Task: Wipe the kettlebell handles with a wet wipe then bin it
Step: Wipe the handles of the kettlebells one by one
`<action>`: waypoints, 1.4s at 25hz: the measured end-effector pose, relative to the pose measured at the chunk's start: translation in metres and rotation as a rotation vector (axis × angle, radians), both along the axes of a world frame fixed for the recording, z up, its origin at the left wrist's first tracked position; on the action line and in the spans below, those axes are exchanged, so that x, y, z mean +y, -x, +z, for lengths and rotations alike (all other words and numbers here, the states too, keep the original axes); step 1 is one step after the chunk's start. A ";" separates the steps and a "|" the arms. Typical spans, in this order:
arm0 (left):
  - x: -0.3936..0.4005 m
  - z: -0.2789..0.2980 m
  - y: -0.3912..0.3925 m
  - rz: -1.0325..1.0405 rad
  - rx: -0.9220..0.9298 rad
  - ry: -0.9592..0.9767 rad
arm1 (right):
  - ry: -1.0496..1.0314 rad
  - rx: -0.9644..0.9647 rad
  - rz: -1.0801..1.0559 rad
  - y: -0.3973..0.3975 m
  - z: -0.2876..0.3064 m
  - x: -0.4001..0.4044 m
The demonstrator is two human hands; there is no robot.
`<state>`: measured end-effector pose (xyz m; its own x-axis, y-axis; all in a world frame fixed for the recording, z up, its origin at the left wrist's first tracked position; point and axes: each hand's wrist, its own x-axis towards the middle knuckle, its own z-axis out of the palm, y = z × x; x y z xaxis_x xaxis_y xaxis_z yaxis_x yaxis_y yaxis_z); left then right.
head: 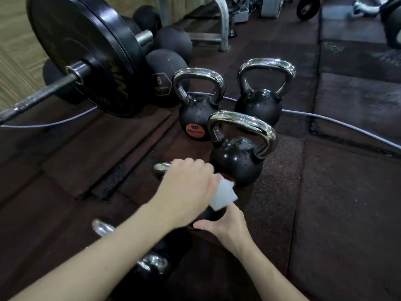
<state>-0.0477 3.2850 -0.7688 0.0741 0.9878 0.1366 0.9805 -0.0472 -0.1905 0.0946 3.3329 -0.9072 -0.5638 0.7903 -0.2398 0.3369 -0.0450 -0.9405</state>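
Several black kettlebells with chrome handles stand on the dark rubber floor. My left hand [186, 187] is closed over the handle [161, 167] of a near kettlebell, pressing a white wet wipe [223, 195] onto it. Only the handle's left end shows. My right hand [223, 224] grips that kettlebell's black body [208, 215] from the right side. Behind it three kettlebells stand upright: one close [238, 157], one marked 20 [195, 114], one at the back right [258, 105]. Another kettlebell [152, 263] lies under my left forearm, mostly hidden.
A barbell with a large black plate [86, 53] lies to the left. Black medicine balls [167, 68] sit behind it. A grey cable [347, 124] runs across the floor behind the kettlebells. A metal frame [223, 25] stands at the back.
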 end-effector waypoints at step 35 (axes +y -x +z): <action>0.008 -0.013 0.094 0.619 -0.706 0.216 | 0.051 0.020 0.019 0.001 0.002 -0.001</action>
<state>-0.1415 3.2927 -0.7820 -0.4985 0.8331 -0.2398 0.7285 0.5525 0.4050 0.0936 3.3324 -0.9050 -0.5838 0.7664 -0.2678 0.3191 -0.0867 -0.9437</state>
